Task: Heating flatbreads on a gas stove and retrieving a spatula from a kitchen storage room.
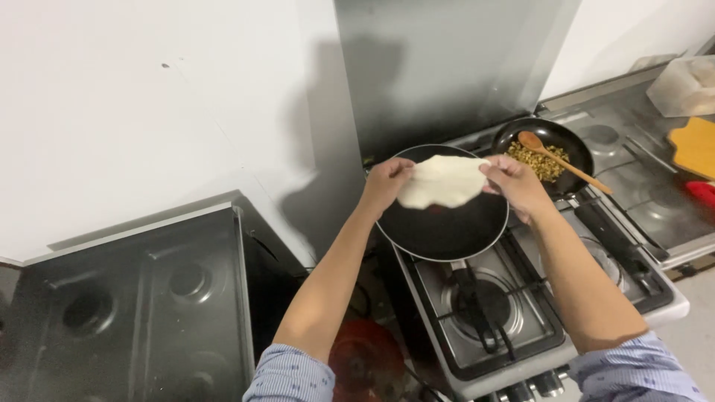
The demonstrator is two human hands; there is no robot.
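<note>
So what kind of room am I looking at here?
Most likely a home kitchen. A steel gas stove carries a round black frying pan, over which both hands hold a flat sheet of pale dough. Behind it, a smaller black pan holds chopped food and a wooden spoon.

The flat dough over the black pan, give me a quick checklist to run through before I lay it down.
1. Grip: left hand and right hand each pinch an edge of the flat dough: ok.
2. Dough spread open, not folded: ok.
3. Dough positioned above the black pan: ok.
4. Pan surface bare of food: ok.
5. Burner lit under the pan: cannot tell.
6. Wooden spoon in the rear pan clear of the hands: ok.
</note>
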